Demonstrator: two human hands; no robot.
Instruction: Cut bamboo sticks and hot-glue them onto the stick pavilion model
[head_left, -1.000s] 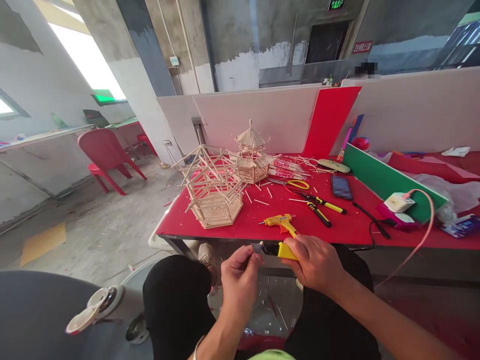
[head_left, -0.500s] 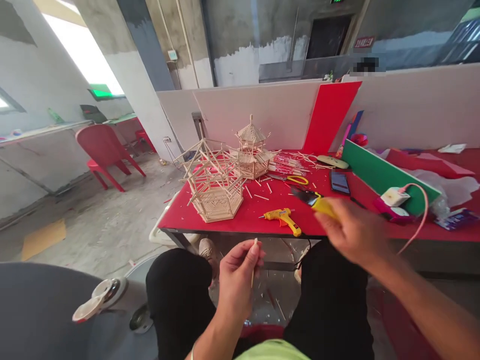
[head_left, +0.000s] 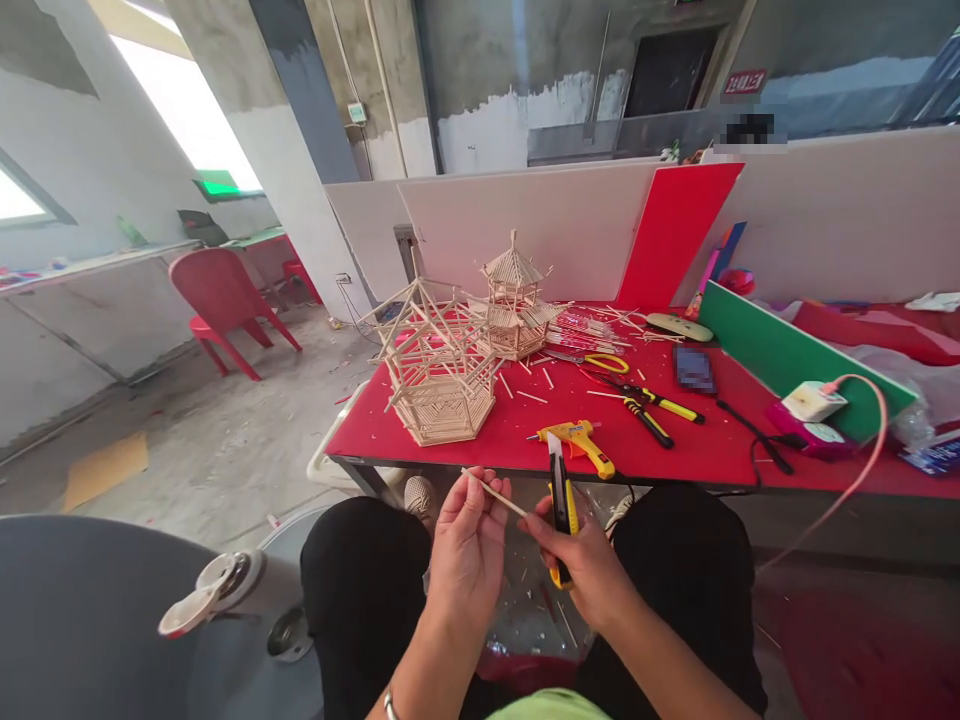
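Observation:
Between my knees, my left hand (head_left: 471, 530) pinches a thin wooden stick (head_left: 499, 497), which slants down to the fingertips of my right hand. My right hand (head_left: 581, 560) is closed around a yellow and black utility knife (head_left: 561, 508). Its blade is out and points upward, away from me. Just beyond the knife, a yellow hot glue gun (head_left: 577, 440) lies on the red table (head_left: 517, 430). To the left stands an open pavilion frame of sticks (head_left: 442, 410). Behind it is a pavilion model (head_left: 514, 305) with a pointed roof.
Pliers (head_left: 652, 412) with yellow and black handles, yellow-handled scissors (head_left: 604, 363), a phone (head_left: 694, 369) and loose sticks (head_left: 592, 330) lie on the table. A green board (head_left: 802, 345) stands at right, beside a charger (head_left: 814, 402) with a pink cable. A white cup (head_left: 244, 585) is at lower left.
My right hand has come down and left from over the table, bringing the utility knife beside my left hand. The stick has turned from upright to slanting. The pliers show fully now.

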